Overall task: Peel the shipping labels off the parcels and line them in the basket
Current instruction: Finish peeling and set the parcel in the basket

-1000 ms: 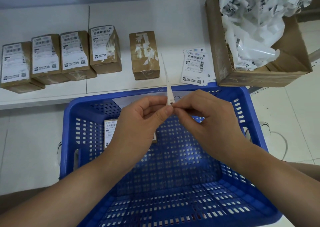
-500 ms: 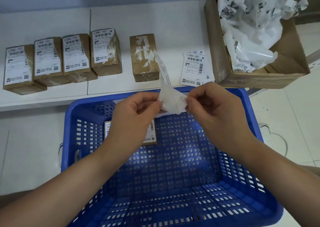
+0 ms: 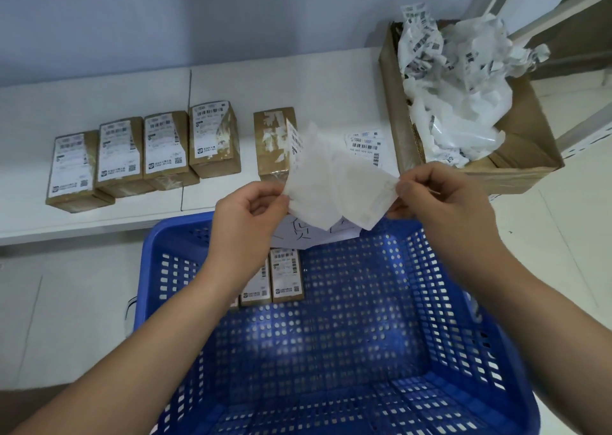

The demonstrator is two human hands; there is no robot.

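Pulling a peeled label apart over the basket

I am pinching the label at both ends, my left hand gripping its left edge and my right hand its right corner, just above the far rim of the blue basket. It is stretching with its long axis running left to right, pale underside facing me, the printed strip curling up toward the stripped parcel. I am judging that the sticky side could be folding onto itself and bonding, or the thin paper tearing if I am pulling unevenly. Two labelled parcels are lying in the basket; four more are waiting on the shelf.
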